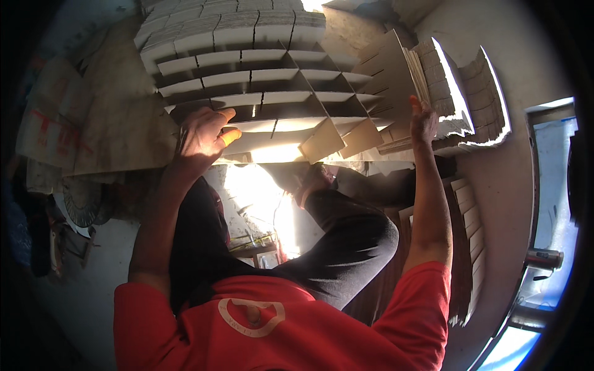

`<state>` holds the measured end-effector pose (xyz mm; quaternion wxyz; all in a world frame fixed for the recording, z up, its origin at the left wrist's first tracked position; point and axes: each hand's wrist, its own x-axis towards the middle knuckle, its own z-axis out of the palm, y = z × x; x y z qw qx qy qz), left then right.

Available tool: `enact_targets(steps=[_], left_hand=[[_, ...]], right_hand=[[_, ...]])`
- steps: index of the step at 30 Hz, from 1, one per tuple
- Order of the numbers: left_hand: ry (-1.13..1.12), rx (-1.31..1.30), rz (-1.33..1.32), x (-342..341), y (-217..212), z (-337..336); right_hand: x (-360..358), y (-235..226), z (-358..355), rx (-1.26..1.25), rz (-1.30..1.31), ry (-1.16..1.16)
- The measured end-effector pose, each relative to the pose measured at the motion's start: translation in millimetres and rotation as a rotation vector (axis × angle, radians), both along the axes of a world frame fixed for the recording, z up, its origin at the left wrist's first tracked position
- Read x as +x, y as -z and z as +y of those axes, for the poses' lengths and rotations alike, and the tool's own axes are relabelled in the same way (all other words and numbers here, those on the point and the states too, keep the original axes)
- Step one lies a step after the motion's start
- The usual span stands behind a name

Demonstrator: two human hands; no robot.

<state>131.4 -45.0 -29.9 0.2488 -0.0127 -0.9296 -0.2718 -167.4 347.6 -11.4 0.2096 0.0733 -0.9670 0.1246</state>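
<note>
Cardboard divider grid [272, 99], a lattice of slotted strips forming rows of open cells, stands in front of the person's knees, and everything else is placed from it. Nearest, below the grid, are the red shirt [278, 328] and the dark trouser legs [334, 241]. At the grid's lower left corner the left hand [204, 136] has its fingers curled over the front strip, thumb pressed against it, so it is gripping that edge. At the lower right corner the right hand [422, 120] lies flat and open-fingered against the loose angled strips [346, 139]; nothing is clasped there. Doing this well probably means keeping both corners level and pressing evenly, so the slots stay seated and no cell skews. Right of the grid leans a stack of notched cardboard strips [461, 102]. Behind it sit flat bundles [235, 25].
</note>
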Motion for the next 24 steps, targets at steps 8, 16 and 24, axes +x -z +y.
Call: enact_targets(steps=[8,16,24], left_hand=[[-0.011,0.014,-0.002,8,-3,-2],[0.047,0.064,0.062,6,19,-4],[0.165,0.078,0.220,5,22,-7]], right_hand=[[41,-83,-39,-0.443,0.370,-0.237],[162,-133,-128,-0.686,-0.265,-0.633],[183,-120,-160,-0.541,-0.440,-0.697]])
